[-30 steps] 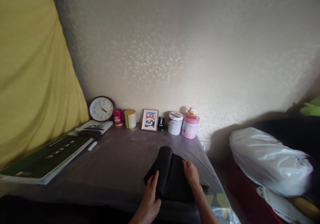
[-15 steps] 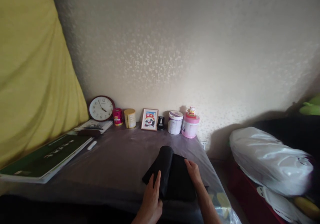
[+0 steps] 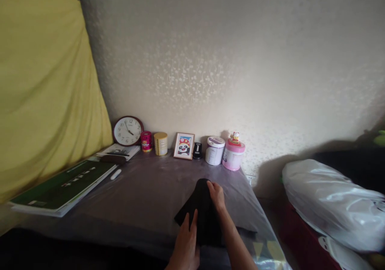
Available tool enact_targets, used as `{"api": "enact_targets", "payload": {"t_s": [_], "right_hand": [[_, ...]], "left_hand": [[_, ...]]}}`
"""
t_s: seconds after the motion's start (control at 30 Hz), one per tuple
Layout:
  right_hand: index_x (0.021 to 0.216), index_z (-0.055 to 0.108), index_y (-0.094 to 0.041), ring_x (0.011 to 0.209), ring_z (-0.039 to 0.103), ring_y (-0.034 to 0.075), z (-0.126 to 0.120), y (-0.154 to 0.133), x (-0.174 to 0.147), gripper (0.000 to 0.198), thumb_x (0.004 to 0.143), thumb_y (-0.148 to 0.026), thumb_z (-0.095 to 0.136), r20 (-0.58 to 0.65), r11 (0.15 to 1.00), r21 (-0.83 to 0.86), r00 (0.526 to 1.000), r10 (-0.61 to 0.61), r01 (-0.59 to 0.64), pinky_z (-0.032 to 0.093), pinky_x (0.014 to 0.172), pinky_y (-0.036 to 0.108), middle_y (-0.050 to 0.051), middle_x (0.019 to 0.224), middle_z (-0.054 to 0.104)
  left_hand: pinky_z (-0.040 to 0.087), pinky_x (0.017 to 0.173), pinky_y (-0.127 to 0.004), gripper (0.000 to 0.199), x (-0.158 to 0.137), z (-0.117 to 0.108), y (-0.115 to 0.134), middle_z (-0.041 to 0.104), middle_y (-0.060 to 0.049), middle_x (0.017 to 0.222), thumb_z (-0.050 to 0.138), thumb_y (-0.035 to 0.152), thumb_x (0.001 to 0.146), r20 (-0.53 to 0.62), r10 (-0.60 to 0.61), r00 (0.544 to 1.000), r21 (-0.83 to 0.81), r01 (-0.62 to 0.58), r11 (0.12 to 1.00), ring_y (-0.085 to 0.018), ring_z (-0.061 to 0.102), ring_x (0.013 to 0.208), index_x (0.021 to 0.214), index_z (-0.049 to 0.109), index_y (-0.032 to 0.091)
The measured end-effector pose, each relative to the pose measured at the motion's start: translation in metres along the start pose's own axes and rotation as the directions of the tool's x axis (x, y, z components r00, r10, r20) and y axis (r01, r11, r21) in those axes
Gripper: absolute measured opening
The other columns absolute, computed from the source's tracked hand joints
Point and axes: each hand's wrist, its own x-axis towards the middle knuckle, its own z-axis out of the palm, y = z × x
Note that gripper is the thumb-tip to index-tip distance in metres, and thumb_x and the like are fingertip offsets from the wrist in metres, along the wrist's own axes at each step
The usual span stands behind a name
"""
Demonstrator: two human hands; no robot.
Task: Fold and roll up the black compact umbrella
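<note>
Two bare hands work at a piece of soft black folded fabric (image 3: 203, 206) lying near the front edge of a table (image 3: 141, 197) under a shiny grey-brown cover, right of the table's middle. The left hand (image 3: 185, 242) rests on its near left part, index and middle fingers spread; I cannot tell whether its thumb pinches anything. The right hand (image 3: 217, 197) pinches the far right edge, fingers drawn together. Along the patterned beige wall (image 3: 192, 73) stand a round white clock with a dark red rim (image 3: 128, 130), a bright pink can (image 3: 146, 141), a yellow-lidded tin (image 3: 161, 145), a wood-framed panda picture (image 3: 184, 146), a white tub with a purple-marked lid (image 3: 214, 151) and a pink-lidded tub (image 3: 233, 158) bearing a small red-and-white figurine (image 3: 235, 138). A large dark green book (image 3: 67, 185) lies at left.
</note>
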Motion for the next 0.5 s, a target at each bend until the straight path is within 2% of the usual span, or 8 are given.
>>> {"api": "enact_targets", "payload": {"t_s": [0.13,0.33,0.4,0.5], "right_hand": [[0.077,0.066,-0.016,0.075,0.067,0.022,0.014,-0.002,-0.001,0.029,0.077,-0.037,0.047,0.041,0.999,-0.036,0.999,0.030,-0.028,0.048,0.065,0.028,0.011,0.078,0.071],[0.088,0.059,-0.017,0.045,0.060,0.012,0.021,-0.011,-0.011,0.027,0.085,-0.034,0.038,0.231,0.998,-0.047,0.972,0.044,-0.034,0.041,0.046,0.021,0.000,0.063,0.068],[0.085,0.059,-0.018,0.046,0.059,0.010,0.020,-0.015,-0.016,0.023,0.085,-0.031,0.040,0.272,0.996,-0.087,0.962,0.007,0.018,0.041,0.049,0.020,-0.001,0.067,0.070],[0.080,0.060,-0.021,0.057,0.063,0.011,0.018,-0.020,-0.023,0.021,0.086,-0.027,0.041,0.310,0.970,-0.194,0.947,-0.083,0.149,0.041,0.059,0.021,-0.002,0.073,0.072]], "left_hand": [[0.022,0.111,-0.033,0.082,0.001,0.002,-0.004,0.016,-0.026,0.147,0.050,-0.005,0.060,0.052,0.014,0.999,0.051,-0.016,0.999,-0.028,0.021,0.137,0.137,0.022,-0.001],[0.024,0.111,-0.036,0.072,-0.001,-0.001,-0.004,0.028,-0.029,0.142,0.048,-0.001,0.066,0.080,0.010,0.997,0.093,-0.017,0.996,-0.029,0.024,0.135,0.134,0.026,-0.006],[0.027,0.110,-0.038,0.072,0.000,0.004,-0.012,0.030,-0.029,0.142,0.048,0.002,0.067,0.056,0.033,0.998,0.106,-0.039,0.994,-0.029,0.026,0.135,0.134,0.024,-0.007],[0.035,0.106,-0.039,0.071,-0.001,0.018,-0.035,0.036,-0.028,0.138,0.051,0.009,0.068,-0.017,0.140,0.990,0.106,-0.137,0.985,-0.030,0.034,0.131,0.133,0.027,-0.006]]}}
